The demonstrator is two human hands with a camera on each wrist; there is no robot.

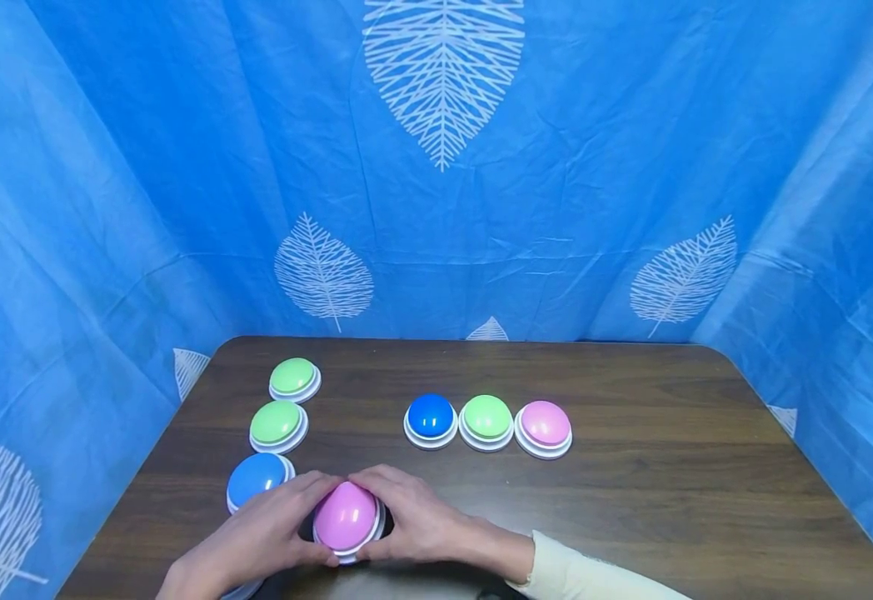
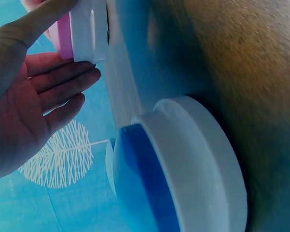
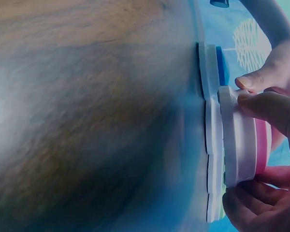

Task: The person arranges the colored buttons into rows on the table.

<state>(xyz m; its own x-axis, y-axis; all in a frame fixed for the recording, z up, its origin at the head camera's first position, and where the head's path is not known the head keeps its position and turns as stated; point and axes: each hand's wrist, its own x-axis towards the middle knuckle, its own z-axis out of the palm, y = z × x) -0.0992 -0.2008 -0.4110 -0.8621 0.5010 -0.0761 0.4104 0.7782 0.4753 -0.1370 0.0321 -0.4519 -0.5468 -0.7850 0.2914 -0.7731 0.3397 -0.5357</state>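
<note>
Blue leaf-print curtain [image 1: 481,208] fills the upper part of your head view, behind the dark wood-grain table [image 1: 669,492]. Only that view shows your cream sleeve [image 1: 594,573], lower right. At its bottom, left of centre, your left hand [image 1: 267,529] and right hand [image 1: 417,521] grip a pink-domed push button [image 1: 346,518] between fingers and thumbs. Your right wrist view adds its white base side-on, your right thumb pressed against it. Your left wrist view adds a blue-domed button [image 2: 179,169] close up, lower right; you cannot tell which one it is from overhead. Left in the head view, a blue button [image 1: 256,478] and two green buttons [image 1: 275,422] form a column; at centre, dark-blue [image 1: 431,416], green [image 1: 487,417] and pink buttons [image 1: 545,423] form a row.
</note>
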